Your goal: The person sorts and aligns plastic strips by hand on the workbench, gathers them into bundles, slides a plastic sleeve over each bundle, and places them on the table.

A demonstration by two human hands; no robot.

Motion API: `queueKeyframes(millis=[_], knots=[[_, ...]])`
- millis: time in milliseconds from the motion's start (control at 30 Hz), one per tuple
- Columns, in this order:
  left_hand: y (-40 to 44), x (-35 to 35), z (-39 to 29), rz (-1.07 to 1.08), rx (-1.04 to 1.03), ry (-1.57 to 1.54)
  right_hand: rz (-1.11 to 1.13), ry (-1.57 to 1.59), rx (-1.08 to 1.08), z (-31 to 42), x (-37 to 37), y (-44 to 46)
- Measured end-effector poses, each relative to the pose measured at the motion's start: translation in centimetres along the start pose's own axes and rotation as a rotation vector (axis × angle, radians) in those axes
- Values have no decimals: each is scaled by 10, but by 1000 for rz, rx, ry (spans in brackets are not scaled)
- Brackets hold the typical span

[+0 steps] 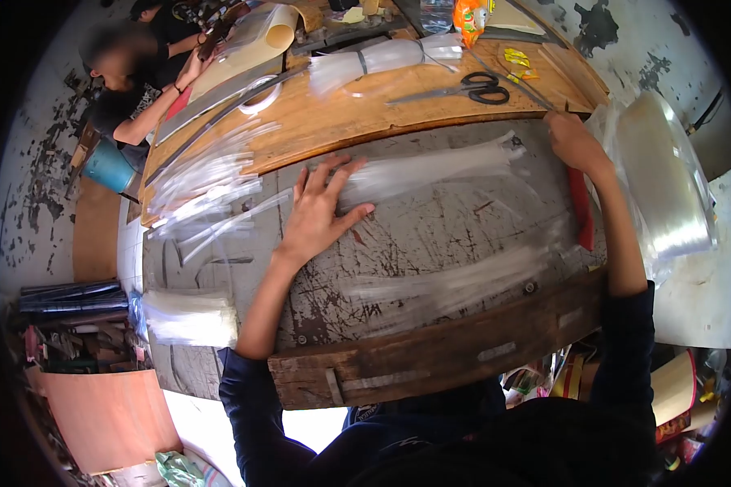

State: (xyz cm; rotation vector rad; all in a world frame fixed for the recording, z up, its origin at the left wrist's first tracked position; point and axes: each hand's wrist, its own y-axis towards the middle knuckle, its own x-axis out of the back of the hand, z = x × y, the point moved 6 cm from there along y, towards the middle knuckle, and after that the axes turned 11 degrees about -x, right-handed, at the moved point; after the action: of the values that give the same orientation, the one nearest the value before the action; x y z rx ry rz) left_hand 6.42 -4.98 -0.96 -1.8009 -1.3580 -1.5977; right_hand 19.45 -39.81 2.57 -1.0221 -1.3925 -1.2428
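Note:
My left hand [325,207] lies with its fingers spread at the left end of a bundle of clear plastic strips [439,166] on the scratched grey board. At the board's right edge, my right hand [577,144] is closed, and what lies inside its fingers is hidden. A thin dark bar [516,81] runs up to its fingertips, and a red strip [581,207] shows below the hand beside the forearm. Nearer my body, more clear strips [455,284] lie loosely on the board, in front of a thick wooden beam [447,345].
Black-handled scissors [471,89], a tied plastic bundle [386,63] and a tape roll [260,96] lie on the wooden table. More strips [191,316] sit at left, and a large clear plastic roll [662,174] stands at right. Other people [130,89] work at far left.

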Motion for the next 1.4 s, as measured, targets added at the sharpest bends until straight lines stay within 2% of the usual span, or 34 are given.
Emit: queueKeyframes(millis=[67, 100, 167, 200, 267, 367, 467, 533, 600, 700, 767, 800, 867, 900, 967, 1067, 1200, 1267, 1400], knots=[[1, 2, -4, -26, 21, 5, 216, 396, -17, 14, 2, -2], [1, 6, -4, -89, 33, -40, 216, 398, -16, 23, 1, -5], [2, 11, -4, -147, 45, -79, 321, 776, -169, 39, -8, -15], [2, 11, -2, -175, 74, -186, 323, 780, -168, 49, -3, -20], [3, 12, 1, -205, 105, -295, 529, 739, -261, 61, 5, -32], [7, 6, 6, -217, 142, -487, 605, 845, -298, 75, 11, -43], [6, 3, 14, -309, 182, -661, 564, 759, -182, 67, 9, -36], [6, 3, 24, -473, 210, -851, 574, 789, -217, 71, 7, -41], [7, 0, 23, -452, 185, -920, 576, 818, -252, 72, 1, -41], [8, 2, 24, -485, 156, -1106, 494, 575, -33, 75, -2, -35], [6, 8, 33, -549, 149, -1171, 465, 344, -33, 64, 15, -35], [4, 10, 34, -552, 150, -1171, 465, 342, -31, 57, 21, -35], [-2, 13, 41, -592, 267, -1133, 478, 6, 195, 50, 28, -40], [-3, 12, 45, -576, 275, -1147, 478, 5, 197, 53, 34, -41], [-6, 13, 48, -574, 265, -1201, 784, 137, -148, 48, 27, -51], [-5, 12, 43, -550, 244, -1250, 815, 211, -82, 38, 2, -47], [-2, 8, 27, -457, 203, -1043, 803, 237, -93, 43, -2, -45], [-1, 7, 23, -445, 198, -991, 758, 355, -19, 49, -1, -42], [-2, 6, 25, -515, 222, -1049, 639, 293, 79, 54, 2, -36]])
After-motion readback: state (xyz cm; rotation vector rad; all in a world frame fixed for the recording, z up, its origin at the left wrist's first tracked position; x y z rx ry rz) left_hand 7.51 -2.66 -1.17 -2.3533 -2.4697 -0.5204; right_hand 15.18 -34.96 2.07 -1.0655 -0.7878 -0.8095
